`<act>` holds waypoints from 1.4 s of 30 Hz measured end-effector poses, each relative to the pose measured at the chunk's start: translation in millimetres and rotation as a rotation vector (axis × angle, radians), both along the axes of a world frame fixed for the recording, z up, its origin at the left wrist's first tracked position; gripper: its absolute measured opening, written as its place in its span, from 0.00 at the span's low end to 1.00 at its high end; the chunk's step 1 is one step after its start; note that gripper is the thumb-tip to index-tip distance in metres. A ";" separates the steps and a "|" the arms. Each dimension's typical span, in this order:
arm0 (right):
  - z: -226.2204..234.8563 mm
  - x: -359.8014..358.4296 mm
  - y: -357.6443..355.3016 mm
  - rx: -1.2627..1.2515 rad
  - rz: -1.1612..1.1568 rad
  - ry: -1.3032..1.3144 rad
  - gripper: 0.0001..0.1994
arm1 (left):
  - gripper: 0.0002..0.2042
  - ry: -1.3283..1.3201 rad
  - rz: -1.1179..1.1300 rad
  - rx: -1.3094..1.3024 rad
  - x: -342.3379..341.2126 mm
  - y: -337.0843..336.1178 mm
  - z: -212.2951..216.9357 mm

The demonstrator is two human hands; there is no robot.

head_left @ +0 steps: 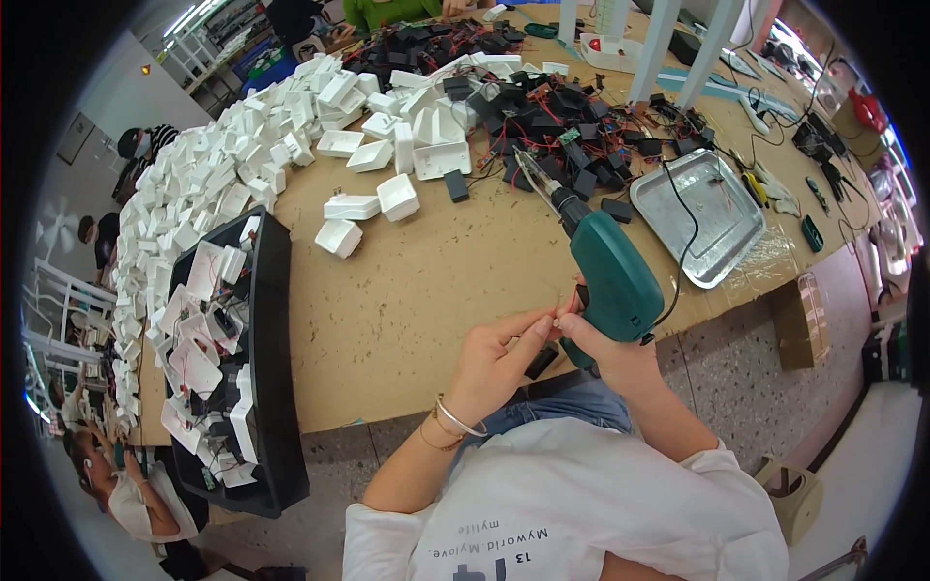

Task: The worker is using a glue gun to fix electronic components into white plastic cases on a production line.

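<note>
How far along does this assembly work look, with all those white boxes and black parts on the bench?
Done, apparently: a long heap of closed white housings. In hand: the right hand grips a green electric screwdriver, while the left hand pinches something small at its handle. Left: a black bin of open, wired units and a pile of black parts.

Open bare tabletop (426, 290) in the frame centre, from the near edge up toward the lone white housings (373, 206); a hand passes freely there. Left side blocked by the black bin (276, 387) full of parts. Upper left walled by the white housing pile (242, 145). Upper centre cluttered with black parts and red wires (562, 126). Right: metal tray (697, 215), its cord running to the green electric screwdriver (610, 276). Narrow gap between tray and screwdriver, probably passable.
</note>
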State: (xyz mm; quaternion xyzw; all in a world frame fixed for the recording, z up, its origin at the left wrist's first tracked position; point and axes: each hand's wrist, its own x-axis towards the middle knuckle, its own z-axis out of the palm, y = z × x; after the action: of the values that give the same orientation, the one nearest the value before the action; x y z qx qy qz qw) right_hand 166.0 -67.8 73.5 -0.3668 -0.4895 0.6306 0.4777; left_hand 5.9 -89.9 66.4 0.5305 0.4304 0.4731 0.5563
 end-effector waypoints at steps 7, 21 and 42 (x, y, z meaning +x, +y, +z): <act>3.8 -39.2 -12.3 0.022 -0.096 -0.158 0.21 | 0.10 0.038 0.069 0.006 -52.9 -5.7 -4.6; -30.7 -27.9 1.0 -0.068 -0.477 -0.019 0.21 | 0.08 1.089 0.684 0.331 -194.8 74.7 -61.1; -30.2 8.6 40.7 -0.086 -0.423 -0.048 0.20 | 0.07 0.856 -0.210 0.332 -117.4 107.5 -41.6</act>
State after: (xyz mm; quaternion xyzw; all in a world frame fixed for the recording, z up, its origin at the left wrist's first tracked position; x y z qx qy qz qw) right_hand 174.6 -27.1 43.3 -0.4965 -0.3855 0.5275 0.5716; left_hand -111.5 17.6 24.7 0.8004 0.4837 0.2155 0.2811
